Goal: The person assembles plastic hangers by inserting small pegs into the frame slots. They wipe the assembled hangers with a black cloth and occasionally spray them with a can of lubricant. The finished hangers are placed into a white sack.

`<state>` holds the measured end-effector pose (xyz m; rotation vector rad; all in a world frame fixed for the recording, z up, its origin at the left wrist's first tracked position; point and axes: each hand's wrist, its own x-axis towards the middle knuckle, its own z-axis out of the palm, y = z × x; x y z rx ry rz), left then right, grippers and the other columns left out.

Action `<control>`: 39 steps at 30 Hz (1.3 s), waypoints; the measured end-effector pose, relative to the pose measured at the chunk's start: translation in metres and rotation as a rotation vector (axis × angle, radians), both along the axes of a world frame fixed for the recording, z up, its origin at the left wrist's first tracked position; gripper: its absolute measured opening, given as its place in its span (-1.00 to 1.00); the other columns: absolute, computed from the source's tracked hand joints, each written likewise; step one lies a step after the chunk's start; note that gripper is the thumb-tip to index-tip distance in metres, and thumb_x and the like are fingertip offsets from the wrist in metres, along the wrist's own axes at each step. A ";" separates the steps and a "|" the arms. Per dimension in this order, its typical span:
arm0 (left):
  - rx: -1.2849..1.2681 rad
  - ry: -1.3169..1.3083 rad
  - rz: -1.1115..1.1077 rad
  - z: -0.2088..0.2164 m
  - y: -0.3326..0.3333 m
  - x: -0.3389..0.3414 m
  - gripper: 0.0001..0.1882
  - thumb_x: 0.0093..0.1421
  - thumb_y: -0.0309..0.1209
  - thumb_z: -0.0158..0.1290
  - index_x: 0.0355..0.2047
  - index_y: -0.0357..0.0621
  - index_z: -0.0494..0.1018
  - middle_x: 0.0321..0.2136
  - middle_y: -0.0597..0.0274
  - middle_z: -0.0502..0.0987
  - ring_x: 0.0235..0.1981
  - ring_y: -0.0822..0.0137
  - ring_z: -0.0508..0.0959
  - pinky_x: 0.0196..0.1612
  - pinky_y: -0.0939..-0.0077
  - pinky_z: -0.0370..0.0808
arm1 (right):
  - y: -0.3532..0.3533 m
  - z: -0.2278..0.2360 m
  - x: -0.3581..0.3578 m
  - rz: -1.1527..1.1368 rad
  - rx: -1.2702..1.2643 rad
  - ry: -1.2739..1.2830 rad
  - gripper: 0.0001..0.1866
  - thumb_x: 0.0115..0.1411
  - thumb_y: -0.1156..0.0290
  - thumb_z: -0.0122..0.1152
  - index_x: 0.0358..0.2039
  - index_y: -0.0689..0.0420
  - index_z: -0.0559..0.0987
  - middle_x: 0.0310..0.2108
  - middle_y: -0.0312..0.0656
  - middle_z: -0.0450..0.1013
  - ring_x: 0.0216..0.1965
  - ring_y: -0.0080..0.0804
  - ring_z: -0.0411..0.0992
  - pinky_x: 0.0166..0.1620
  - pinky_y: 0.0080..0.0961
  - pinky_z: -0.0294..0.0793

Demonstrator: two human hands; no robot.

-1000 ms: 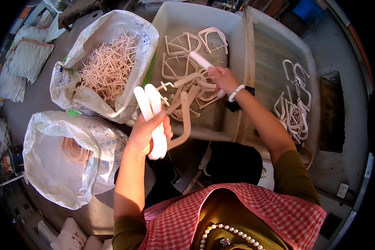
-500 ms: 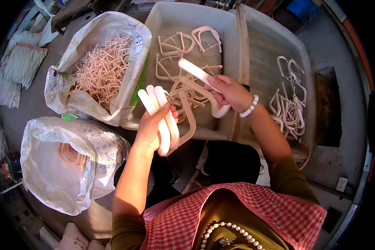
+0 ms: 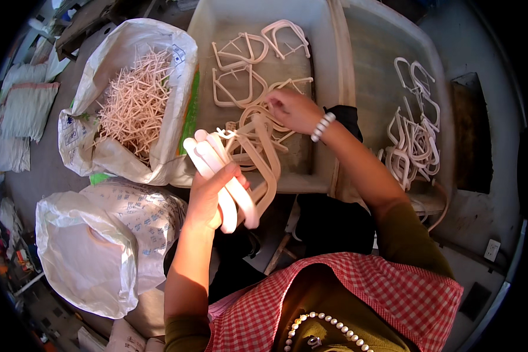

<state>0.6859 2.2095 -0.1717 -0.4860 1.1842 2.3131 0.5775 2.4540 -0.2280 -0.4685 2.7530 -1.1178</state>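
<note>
My left hand is closed round several pale pink, bent plastic strips, stacked with their rounded ends side by side. Their bent parts reach over the near edge of the left tub. Above that tub, my right hand has its fingers curled at the pile of pale plastic pieces. Whether its fingertips grip one of them is hidden. Farther back in the same tub lie several separate D-shaped frames with thin bars attached.
A white sack full of thin pink sticks stands left of the tub. Nearer, another open sack holds a little at its bottom. The right tub contains a tangled heap of frames.
My right hand has moved up and left to the pile, without the strip it held. That strip appears to have joined the bundle in my left hand. The view has shifted slightly.
</note>
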 end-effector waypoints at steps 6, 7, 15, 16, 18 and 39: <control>0.045 0.022 -0.262 0.009 -0.008 0.002 -0.57 0.00 -0.26 0.26 -0.24 -0.17 0.30 -0.47 0.21 0.41 -0.49 0.30 0.47 -0.36 0.32 0.50 | -0.009 -0.138 -0.027 0.383 -0.077 -0.152 -0.55 -0.04 0.30 0.30 -0.12 0.14 0.42 -0.16 -0.02 0.42 -0.11 -0.15 0.41 -0.05 -0.36 0.40; 0.053 0.003 -0.275 0.010 -0.010 0.002 -0.56 -0.01 -0.25 0.27 -0.24 -0.16 0.30 -0.47 0.20 0.40 -0.49 0.30 0.47 -0.36 0.32 0.50 | -0.016 -0.135 -0.028 0.364 -0.056 -0.265 -0.55 -0.03 0.29 0.30 -0.13 0.14 0.42 -0.19 -0.03 0.43 -0.13 -0.17 0.42 -0.08 -0.36 0.41; -0.255 0.073 -0.183 0.009 -0.030 -0.011 -0.67 0.07 -0.42 0.19 -0.21 -0.27 0.36 -0.44 0.20 0.46 -0.43 0.33 0.49 -0.35 0.50 0.45 | 0.029 -0.079 -0.035 0.170 -0.162 -0.630 -0.62 0.12 0.07 0.22 -0.38 0.17 0.45 -0.57 -0.21 0.41 -0.64 -0.51 0.37 -0.57 -0.55 0.35; -0.238 0.091 -0.158 0.013 -0.025 -0.011 -0.69 0.08 -0.47 0.17 -0.20 -0.26 0.35 -0.45 0.22 0.45 -0.43 0.36 0.48 -0.35 0.52 0.44 | 0.029 -0.062 -0.032 0.116 -0.337 -0.729 -0.67 0.18 0.12 0.16 -0.39 0.17 0.47 -0.64 -0.29 0.36 -0.71 -0.63 0.31 -0.64 -0.67 0.29; -0.260 0.138 -0.101 0.007 -0.022 -0.012 -0.71 0.09 -0.50 0.14 -0.19 -0.26 0.35 -0.44 0.22 0.45 -0.44 0.36 0.48 -0.35 0.52 0.44 | 0.023 -0.032 -0.021 0.171 -0.325 -0.814 -0.72 0.23 0.19 0.10 -0.37 0.18 0.47 -0.61 -0.33 0.38 -0.69 -0.65 0.30 -0.61 -0.68 0.32; 0.111 0.113 0.188 -0.016 0.010 -0.024 -0.48 0.07 -0.50 0.20 0.02 -0.23 0.25 -0.13 0.11 0.43 -0.09 0.20 0.44 -0.06 0.20 0.43 | -0.049 0.062 0.033 -0.176 -0.635 -0.553 -0.75 0.29 0.23 -0.02 -0.24 0.15 0.47 -0.45 -0.30 0.42 -0.52 -0.64 0.36 -0.53 -0.69 0.40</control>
